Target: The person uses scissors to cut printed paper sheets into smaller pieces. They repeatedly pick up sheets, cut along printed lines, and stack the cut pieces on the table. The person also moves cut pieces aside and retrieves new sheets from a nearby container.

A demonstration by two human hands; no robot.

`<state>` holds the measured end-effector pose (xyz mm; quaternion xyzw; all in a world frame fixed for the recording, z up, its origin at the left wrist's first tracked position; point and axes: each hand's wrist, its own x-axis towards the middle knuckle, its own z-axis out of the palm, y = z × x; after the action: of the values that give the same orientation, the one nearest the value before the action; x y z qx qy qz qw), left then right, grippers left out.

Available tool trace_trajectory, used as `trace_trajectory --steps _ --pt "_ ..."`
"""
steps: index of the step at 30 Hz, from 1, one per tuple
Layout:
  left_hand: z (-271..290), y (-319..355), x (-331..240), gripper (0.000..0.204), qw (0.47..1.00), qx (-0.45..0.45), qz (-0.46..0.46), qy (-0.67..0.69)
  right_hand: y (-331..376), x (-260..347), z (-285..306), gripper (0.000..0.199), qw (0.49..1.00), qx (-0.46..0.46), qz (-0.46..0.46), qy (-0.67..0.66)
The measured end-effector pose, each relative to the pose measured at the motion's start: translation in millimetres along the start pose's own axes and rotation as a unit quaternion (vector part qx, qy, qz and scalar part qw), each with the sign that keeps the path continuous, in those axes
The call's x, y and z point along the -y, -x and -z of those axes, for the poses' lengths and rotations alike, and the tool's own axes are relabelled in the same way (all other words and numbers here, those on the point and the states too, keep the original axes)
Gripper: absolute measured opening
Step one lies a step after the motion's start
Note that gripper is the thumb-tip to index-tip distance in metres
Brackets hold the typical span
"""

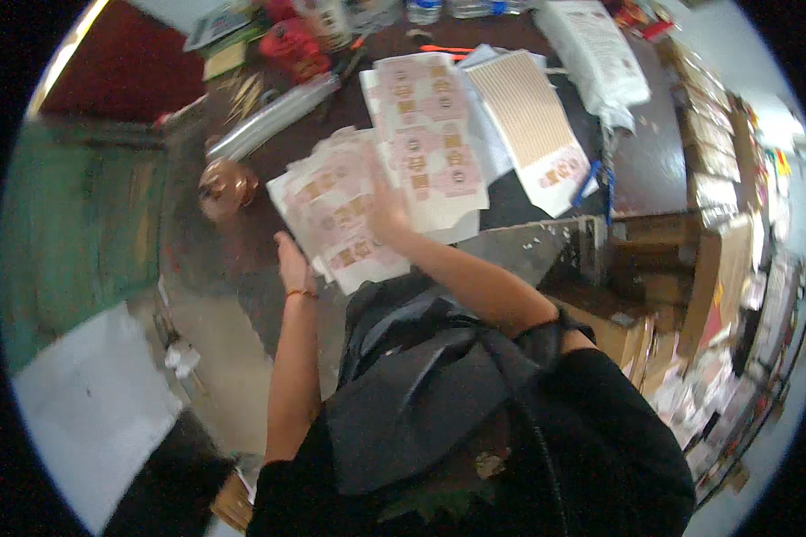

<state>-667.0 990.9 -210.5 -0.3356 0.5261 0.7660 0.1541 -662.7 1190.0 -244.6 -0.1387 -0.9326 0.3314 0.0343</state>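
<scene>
A loose, uneven stack of printed sheets (pixel 331 201), pale with pinkish patterns, lies at the table's near edge between my two hands. My left hand (pixel 294 265) is at its lower left edge, fingers stretched out and thumb apart. Along its right side stands my right hand (pixel 388 208), fingers extended and touching the paper; some fingertips are blurred. Just right of that hand is a neater pile of similar printed sheets (pixel 432 152). Farther right lies a long striped sheet (pixel 530 121) with a printed end, partly over white paper (pixel 488 134).
A copper-coloured round pot (pixel 227 190) and a clear plastic roll (pixel 278 116) sit left on the dark table (pixel 640 170). A white bag (pixel 595 58) and a blue pen (pixel 587 183) are right. Bottles (pixel 424 11) stand at the back; cardboard boxes (pixel 725 268) line the right side.
</scene>
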Motion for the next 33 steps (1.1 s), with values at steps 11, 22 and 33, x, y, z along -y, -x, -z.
trace_trajectory --steps 11,22,33 --pt "18.1 -17.4 8.6 0.053 0.975 0.143 0.07 -0.153 19.6 50.0 44.0 0.036 0.985 0.159 -0.034 -0.048" --pt "102.5 56.0 0.1 0.055 0.984 0.159 0.079 -0.016 4.8 -92.8 178.4 0.059 0.973 -0.08 -0.199 0.09" --pt "97.2 48.2 -5.4 0.056 0.969 0.23 0.054 0.073 -4.5 -109.3 164.1 0.062 0.95 0.105 -0.287 -0.065"
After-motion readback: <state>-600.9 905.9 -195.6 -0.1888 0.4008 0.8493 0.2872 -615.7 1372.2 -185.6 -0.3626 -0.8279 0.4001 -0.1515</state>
